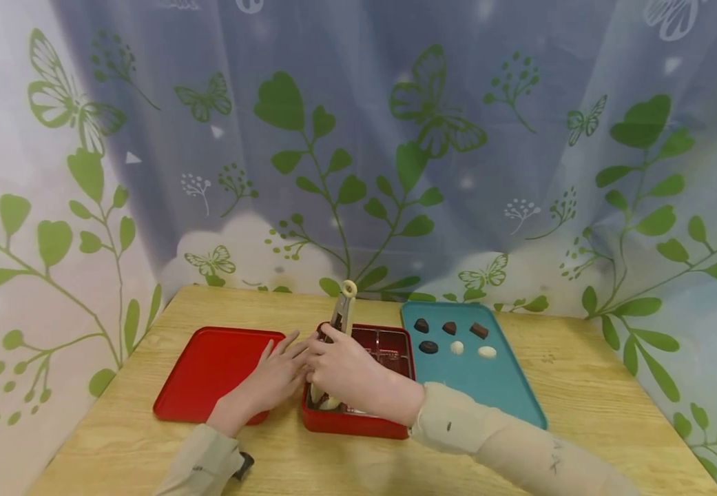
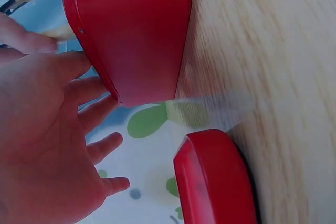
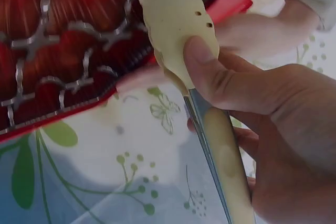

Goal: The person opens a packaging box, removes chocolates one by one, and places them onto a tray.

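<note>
My right hand (image 1: 348, 368) grips a pair of kitchen tongs (image 1: 347, 297) with cream tips and metal arms, over the left part of a red box (image 1: 355, 421). In the right wrist view, the thumb presses on a scalloped cream tongs head (image 3: 176, 27), close beside the box's divided insert (image 3: 31, 43) with its silvery partitions. My left hand (image 1: 274, 379) reaches in from the left with its fingers spread. Seen from the left wrist, that hand (image 2: 47, 129) has fingertips right at the rim of the red box (image 2: 131, 35).
A red lid-like tray (image 1: 209, 372) lies left of the box. On the right, a blue tray (image 1: 476, 379) bears several chocolates, among them a dark oval one (image 1: 428, 347) and a white oval one (image 1: 487, 352). A printed curtain (image 1: 358, 207) hangs behind the wooden table (image 1: 581, 386).
</note>
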Tool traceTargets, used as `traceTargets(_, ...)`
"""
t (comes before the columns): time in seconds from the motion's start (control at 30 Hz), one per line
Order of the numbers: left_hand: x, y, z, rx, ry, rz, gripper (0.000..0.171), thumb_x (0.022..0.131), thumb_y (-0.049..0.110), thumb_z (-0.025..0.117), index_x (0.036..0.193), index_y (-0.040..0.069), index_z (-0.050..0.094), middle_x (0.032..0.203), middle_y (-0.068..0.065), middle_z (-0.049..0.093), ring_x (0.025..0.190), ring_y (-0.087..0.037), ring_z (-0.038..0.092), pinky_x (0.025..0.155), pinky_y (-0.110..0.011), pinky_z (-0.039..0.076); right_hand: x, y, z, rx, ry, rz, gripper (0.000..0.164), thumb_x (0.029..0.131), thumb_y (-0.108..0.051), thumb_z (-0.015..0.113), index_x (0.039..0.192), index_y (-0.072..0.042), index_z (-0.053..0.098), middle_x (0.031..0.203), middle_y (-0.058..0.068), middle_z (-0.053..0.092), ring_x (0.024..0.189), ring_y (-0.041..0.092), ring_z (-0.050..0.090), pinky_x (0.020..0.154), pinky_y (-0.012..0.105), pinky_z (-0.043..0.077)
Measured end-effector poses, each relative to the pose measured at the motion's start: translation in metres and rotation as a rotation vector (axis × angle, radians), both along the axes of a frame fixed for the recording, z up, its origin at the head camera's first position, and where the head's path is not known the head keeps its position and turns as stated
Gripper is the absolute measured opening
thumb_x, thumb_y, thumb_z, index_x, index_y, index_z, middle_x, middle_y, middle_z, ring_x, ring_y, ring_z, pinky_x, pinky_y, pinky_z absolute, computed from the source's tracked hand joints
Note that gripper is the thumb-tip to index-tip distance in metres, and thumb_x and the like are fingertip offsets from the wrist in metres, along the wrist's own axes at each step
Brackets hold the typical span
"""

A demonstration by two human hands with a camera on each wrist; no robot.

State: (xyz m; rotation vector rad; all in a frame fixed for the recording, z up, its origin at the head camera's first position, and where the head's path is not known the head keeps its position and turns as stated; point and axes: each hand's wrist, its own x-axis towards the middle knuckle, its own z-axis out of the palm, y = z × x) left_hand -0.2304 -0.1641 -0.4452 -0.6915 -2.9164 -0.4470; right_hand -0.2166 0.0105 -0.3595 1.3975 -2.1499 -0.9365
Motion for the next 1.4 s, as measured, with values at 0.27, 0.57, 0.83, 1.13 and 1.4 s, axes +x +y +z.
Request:
traceTargets(0.27,-0.001,0.004,-0.002,0.018,-0.003,-0.011,0.048,0.096,0.033,0.046,0.142,0.02,0.039,0.149,-0.002,0.03,0.138,-0.034,0.018,0.102,-0.066,0.016,0.002,0.008,-0.012,-0.032,-0.004,0.007,0.033,0.075,-0.048,0.07,0.108,-0.042,0.066,0.119,-0.019,0.059,0.121,0.008,0.044,0.105,0.04,0.03)
traceTargets(0.57,-0.002,0.007,-0.002,0.01,0.009,0.005,0.051,0.097,0.038,0.044,0.142,0.017,0.037,0.15,0.0,0.028,0.138,-0.035,0.019,0.103,-0.065,0.015,-0.003,0.049,-0.006,-0.244,-0.06,0.002,0.044,0.079,-0.034,0.07,0.12,-0.041,0.059,0.112,-0.017,0.061,0.109,0.011,0.05,0.096,0.044,0.036)
traceTargets(0.83,-0.001,0.005,-0.002,0.031,0.005,0.008,0.052,0.096,0.038,0.044,0.142,0.016,0.037,0.15,-0.002,0.028,0.138,-0.034,0.018,0.104,-0.065,0.014,-0.013,0.089,-0.016,-0.588,-0.099,0.03,0.053,0.073,-0.025,0.078,0.122,-0.034,0.059,0.112,-0.011,0.06,0.105,0.015,0.052,0.085,0.044,0.038)
traceTargets(1.13,-0.001,0.006,-0.004,0.053,0.013,0.005,0.052,0.096,0.036,0.046,0.142,0.015,0.037,0.15,-0.002,0.029,0.138,-0.034,0.018,0.103,-0.065,0.013,-0.022,0.139,-0.023,-0.785,-0.075,-0.162,0.058,0.08,-0.017,0.071,0.13,-0.035,0.051,0.116,-0.009,0.059,0.103,0.018,0.05,0.084,0.047,0.034)
traceTargets(1.4,-0.001,0.005,-0.005,0.05,0.04,0.01,0.051,0.096,0.035,0.047,0.141,0.015,0.039,0.149,-0.003,0.031,0.138,-0.034,0.019,0.103,-0.066,0.014,-0.031,0.184,-0.032,-0.837,-0.035,-0.271,0.064,0.075,-0.01,0.073,0.13,-0.036,0.052,0.115,-0.006,0.06,0.104,0.021,0.05,0.082,0.05,0.034)
